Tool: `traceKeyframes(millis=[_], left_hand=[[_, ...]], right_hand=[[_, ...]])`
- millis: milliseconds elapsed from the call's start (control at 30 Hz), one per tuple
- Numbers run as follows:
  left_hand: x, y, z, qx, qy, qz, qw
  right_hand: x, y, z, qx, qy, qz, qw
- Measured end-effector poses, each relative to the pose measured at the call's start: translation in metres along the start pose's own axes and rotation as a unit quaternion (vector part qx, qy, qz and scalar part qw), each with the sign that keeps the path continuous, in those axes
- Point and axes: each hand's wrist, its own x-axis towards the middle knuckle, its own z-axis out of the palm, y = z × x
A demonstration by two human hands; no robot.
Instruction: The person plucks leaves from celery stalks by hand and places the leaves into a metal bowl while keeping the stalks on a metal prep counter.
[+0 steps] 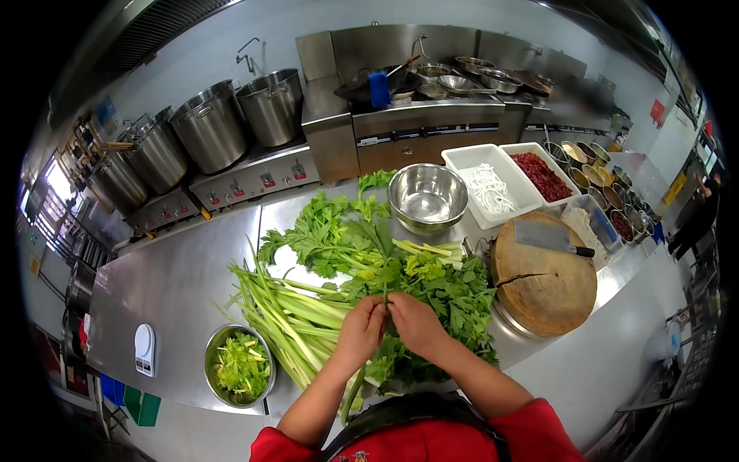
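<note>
My left hand (362, 324) and my right hand (417, 323) meet side by side, both pinching one celery stalk (353, 395). Its leafy top points away from me, and its lower end hangs toward my apron. Around and beneath my hands lies a heap of leafy celery (456, 294). Long pale-green bare stalks (288, 312) are piled to the left, partly behind my left forearm. A steel bowl (270, 378) at the lower left holds torn yellow-green celery leaves (242, 364). Beyond the heap stands another steel bowl (428, 199) with nothing visible in it.
On the right, a cleaver (545, 237) rests on a cracked round wooden chopping block (542, 289). White tubs hold white strips (491, 187) and chopped red food (540, 176). A digital scale (145, 346) sits at the steel table's (185, 289) left. Stockpots (211, 130) and woks (369, 86) stand behind.
</note>
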Motion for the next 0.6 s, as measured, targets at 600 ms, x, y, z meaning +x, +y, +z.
traceKeyframes(millis=[600], left_hand=[[-0.009,-0.034,-0.019,0.147,0.028,0.058,0.987]], right_hand=[[-0.01,0.019,-0.051,-0.243,-0.041,-0.052,0.968]])
